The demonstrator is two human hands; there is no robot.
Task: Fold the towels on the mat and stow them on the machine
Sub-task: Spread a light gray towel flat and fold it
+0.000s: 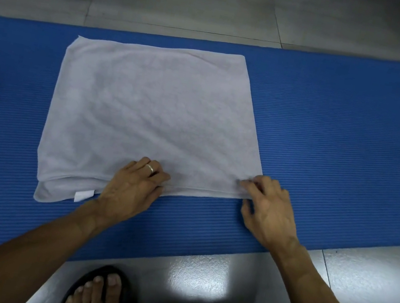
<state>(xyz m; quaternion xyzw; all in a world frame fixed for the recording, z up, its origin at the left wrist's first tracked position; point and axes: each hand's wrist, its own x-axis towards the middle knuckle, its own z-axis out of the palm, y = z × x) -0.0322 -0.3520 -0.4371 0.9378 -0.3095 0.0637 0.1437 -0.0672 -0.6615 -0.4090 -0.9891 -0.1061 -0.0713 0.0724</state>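
Mid-fold. Left hand (134, 182) grips the towel (151, 116) at its near edge; right hand (268, 206) pinches its near right corner. Towel lies flat, already doubled, mid-mat (341, 149). Next, probably: lift the near edge, fold again. Machine not in view.

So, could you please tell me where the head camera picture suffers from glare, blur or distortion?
Head view: bright glare on the glossy floor just below the mat; the right hand is slightly motion-blurred at its fingertips on the towel corner; the mat's edges bow from the wide-angle lens; far floor is soft.
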